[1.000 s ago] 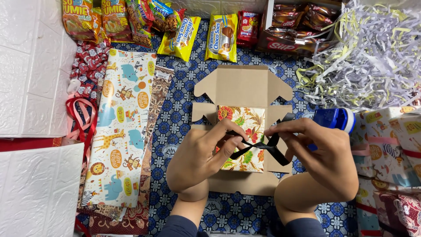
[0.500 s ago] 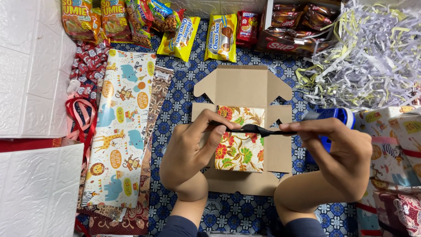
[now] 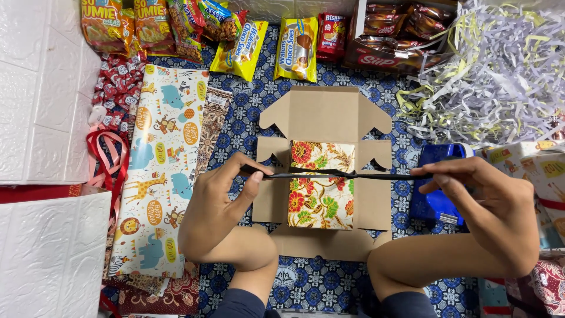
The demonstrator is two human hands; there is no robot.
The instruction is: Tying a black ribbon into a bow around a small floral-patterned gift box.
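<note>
A flat, unfolded cardboard box (image 3: pixel 322 115) lies on a blue patterned cloth. At its middle sits a small parcel wrapped in floral paper (image 3: pixel 321 187). A black ribbon (image 3: pixel 353 175) runs straight across the parcel's upper part, knotted near the middle and pulled taut. My left hand (image 3: pixel 226 203) pinches the ribbon's left end just left of the box. My right hand (image 3: pixel 488 200) grips the right end, out past the box's right flap and over a blue object (image 3: pixel 435 182).
Rolls of animal-print wrapping paper (image 3: pixel 162 171) lie to the left, with red ribbon (image 3: pixel 103 156) and white foam panels (image 3: pixel 41 88) beyond. Snack packets (image 3: pixel 247 41) line the far edge. Shredded paper (image 3: pixel 500 76) is piled at top right. Wrapped gifts (image 3: pixel 541 171) sit at right.
Both hands moved apart sideways from above the parcel, drawing the black ribbon from a loose loop into a tight straight line across it.
</note>
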